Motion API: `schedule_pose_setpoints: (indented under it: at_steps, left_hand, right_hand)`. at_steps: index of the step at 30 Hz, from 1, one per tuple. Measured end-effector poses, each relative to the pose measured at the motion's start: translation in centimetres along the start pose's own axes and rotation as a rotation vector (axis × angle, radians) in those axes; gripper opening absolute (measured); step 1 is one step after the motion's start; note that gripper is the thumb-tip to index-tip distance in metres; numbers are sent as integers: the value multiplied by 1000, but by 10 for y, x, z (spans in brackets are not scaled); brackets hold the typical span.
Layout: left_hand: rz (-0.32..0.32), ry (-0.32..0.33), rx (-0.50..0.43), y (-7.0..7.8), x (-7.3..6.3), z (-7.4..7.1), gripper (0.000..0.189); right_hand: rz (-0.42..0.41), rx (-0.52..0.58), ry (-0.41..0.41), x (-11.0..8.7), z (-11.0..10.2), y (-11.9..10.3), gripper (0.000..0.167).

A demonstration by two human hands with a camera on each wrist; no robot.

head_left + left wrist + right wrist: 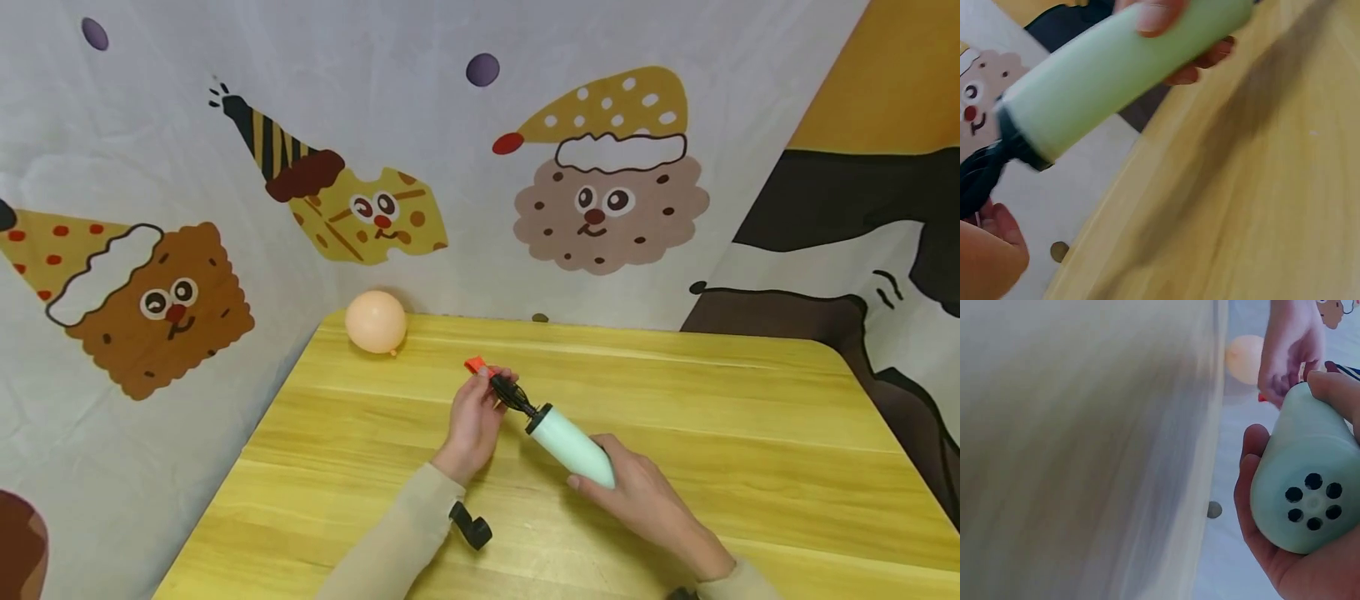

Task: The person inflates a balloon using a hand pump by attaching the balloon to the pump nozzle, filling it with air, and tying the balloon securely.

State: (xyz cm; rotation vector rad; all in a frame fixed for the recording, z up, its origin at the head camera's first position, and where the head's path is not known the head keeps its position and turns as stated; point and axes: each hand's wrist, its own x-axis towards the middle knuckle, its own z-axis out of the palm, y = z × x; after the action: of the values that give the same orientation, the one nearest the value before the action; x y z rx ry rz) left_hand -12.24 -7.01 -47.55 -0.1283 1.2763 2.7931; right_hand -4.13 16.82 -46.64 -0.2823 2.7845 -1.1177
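A mint-green balloon pump point(566, 446) is held tilted above the table, its black nozzle end point(512, 393) toward the upper left. My right hand point(648, 492) grips the pump's barrel near its rounded end. In the right wrist view, several round holes show in that end of the pump point(1310, 450). My left hand point(471, 425) pinches a flat red-orange uninflated balloon point(475, 364) at the tip of the black nozzle. In the left wrist view, the left hand point(991, 259) is partly cut off and the balloon is hidden.
An inflated peach balloon point(376, 322) rests at the table's far left corner, against the cloth. The wooden table point(750, 442) lies beneath both hands. A cloth backdrop point(465, 283) with cartoon figures rises behind its far edge. A black strap point(471, 527) is on the left wrist.
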Motion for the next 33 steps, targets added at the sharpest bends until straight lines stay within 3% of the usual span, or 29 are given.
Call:
schedule_pose_setpoints:
  at_steps: [9, 14, 23, 28, 31, 33]
  left_hand:
    - [127, 4, 53, -12, -1, 1, 39]
    - [143, 50, 96, -14, -3, 1, 40]
    - [162, 150, 126, -13, -7, 3, 45]
    - [49, 102, -65, -10, -3, 1, 46]
    - [-36, 56, -235, -6, 0, 3, 43]
    - [-64, 37, -281, -4, 2, 5, 40]
  right_hand:
    - [-22, 77, -36, 4, 2, -8, 65]
    - [-2, 133, -53, 3, 4, -9, 63]
    - [25, 110, -25, 2, 9, -13, 64]
    - [11, 205, -58, 0, 11, -14, 57]
    - [-12, 325, -126, 1, 11, -13, 51]
    - [-17, 395, -172, 1, 11, -12, 48]
